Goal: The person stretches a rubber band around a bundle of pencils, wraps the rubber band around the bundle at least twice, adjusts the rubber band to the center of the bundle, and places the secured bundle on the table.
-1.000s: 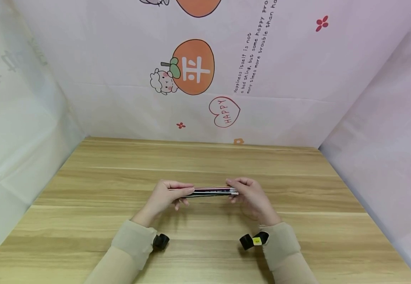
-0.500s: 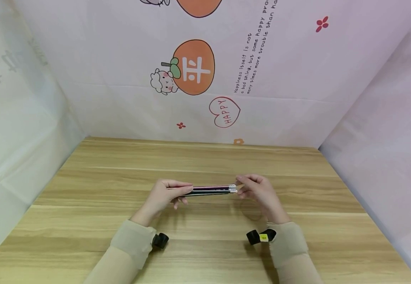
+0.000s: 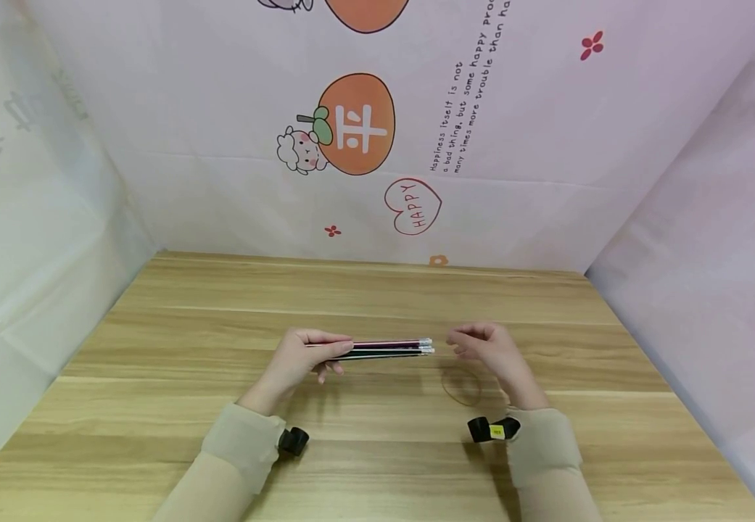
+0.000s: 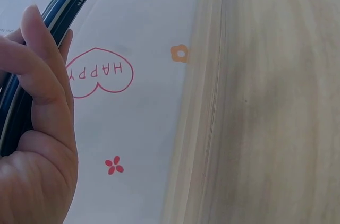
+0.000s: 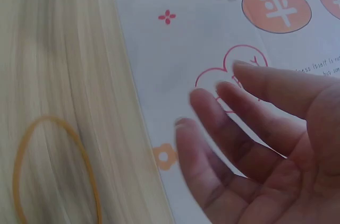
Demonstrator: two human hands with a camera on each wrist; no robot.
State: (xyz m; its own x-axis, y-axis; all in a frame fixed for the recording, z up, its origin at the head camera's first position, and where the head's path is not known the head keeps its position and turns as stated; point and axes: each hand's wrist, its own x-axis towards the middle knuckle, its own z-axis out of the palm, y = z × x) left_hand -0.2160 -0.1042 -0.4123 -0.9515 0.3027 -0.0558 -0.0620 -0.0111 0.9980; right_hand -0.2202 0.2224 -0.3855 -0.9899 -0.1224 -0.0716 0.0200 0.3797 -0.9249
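My left hand [image 3: 295,365] grips a bundle of several dark striped pencils [image 3: 386,348] above the table. They lie roughly level, white eraser ends [image 3: 426,346] pointing right. In the left wrist view the fingers curl round the pencils [image 4: 66,11]; their far ends are hidden behind the hand. A short gap parts the erasers from my right hand [image 3: 491,355], which holds nothing. Its fingers are loosely bent and spread in the right wrist view. Below it, a thin tan rubber band [image 5: 50,119] lies on the table as a loop.
The wood-grain table [image 3: 364,457] meets a printed white sheet [image 3: 220,181] at the back. Similar sheets hang at the left [image 3: 44,239] and right [image 3: 697,239]. Each wrist carries a small black camera.
My right hand has let go of the pencils' eraser ends and moved right, uncovering the rubber band on the table. My left hand has hardly moved and still grips the bundle.
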